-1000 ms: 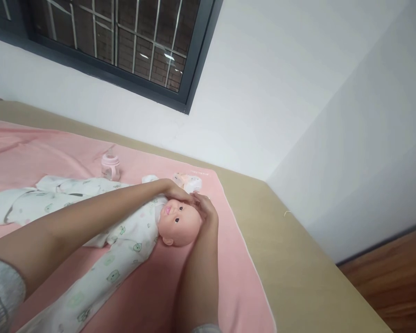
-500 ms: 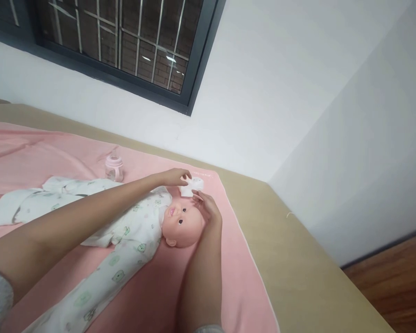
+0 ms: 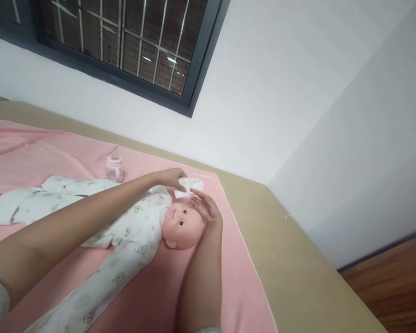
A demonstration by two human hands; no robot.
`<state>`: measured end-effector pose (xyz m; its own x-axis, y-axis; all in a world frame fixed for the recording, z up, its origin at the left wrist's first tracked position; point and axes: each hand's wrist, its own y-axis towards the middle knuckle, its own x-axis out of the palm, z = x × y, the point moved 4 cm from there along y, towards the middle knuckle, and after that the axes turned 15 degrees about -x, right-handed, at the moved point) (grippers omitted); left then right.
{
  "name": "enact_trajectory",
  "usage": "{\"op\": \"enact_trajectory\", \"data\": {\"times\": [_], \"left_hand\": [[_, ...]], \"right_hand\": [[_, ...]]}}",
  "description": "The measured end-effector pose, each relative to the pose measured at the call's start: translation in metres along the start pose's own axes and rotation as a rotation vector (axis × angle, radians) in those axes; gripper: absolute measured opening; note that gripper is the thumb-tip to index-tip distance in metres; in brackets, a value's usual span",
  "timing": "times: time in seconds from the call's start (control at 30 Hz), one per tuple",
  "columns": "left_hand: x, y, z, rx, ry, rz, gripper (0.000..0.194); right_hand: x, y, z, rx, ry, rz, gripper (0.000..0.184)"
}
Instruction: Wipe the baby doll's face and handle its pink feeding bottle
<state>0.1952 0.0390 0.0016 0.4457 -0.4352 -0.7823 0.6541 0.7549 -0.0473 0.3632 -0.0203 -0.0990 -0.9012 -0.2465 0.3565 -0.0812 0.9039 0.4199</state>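
Observation:
My left hand [image 3: 176,179] reaches in over the doll, its thumb and fingers closed on a small white cloth piece [image 3: 182,190] beside the doll's head. From the other side, my right hand [image 3: 207,207] has its fingertips at the edge of the same cloth, index finger stretched toward my left thumb. The right wrist passes close by the crown of the bald doll [image 3: 185,229], which lies on its back in a white printed suit [image 3: 138,212]. What kind of garment or wipe the cloth is, I cannot tell.
A pink baby bottle [image 3: 114,168] with a handle stands beyond the doll's body. Under everything lies a pink blanket [image 3: 235,277] on a wooden surface [image 3: 280,259]. White walls and a barred window [image 3: 142,46] border the far side.
My left hand has closed further over the white cloth, whose near part has shifted slightly left. My right index finger has straightened toward the left thumb. The doll and bottle stay put.

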Motion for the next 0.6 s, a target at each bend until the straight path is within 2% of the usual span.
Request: {"op": "enact_trajectory", "data": {"times": [0.17, 0.27, 0.37, 0.43, 0.6], "left_hand": [[-0.021, -0.023, -0.003, -0.018, -0.061, 0.025, 0.035], [-0.027, -0.047, -0.004, 0.007, -0.060, -0.047, 0.033], [-0.024, -0.071, -0.004, 0.057, -0.078, -0.170, 0.029], [-0.019, -0.083, -0.004, 0.083, -0.098, -0.211, 0.026], [-0.003, -0.094, -0.003, 0.027, -0.075, -0.177, 0.026]], "right_hand": [[-0.003, 0.003, 0.009, 0.029, 0.022, 0.099, 0.039], [-0.006, 0.004, 0.018, 0.066, 0.031, 0.173, 0.037], [-0.004, 0.005, 0.027, 0.095, 0.031, 0.210, 0.035], [-0.002, 0.005, 0.030, 0.112, 0.025, 0.219, 0.036], [0.007, 0.001, 0.032, 0.173, -0.021, 0.225, 0.040]]}}
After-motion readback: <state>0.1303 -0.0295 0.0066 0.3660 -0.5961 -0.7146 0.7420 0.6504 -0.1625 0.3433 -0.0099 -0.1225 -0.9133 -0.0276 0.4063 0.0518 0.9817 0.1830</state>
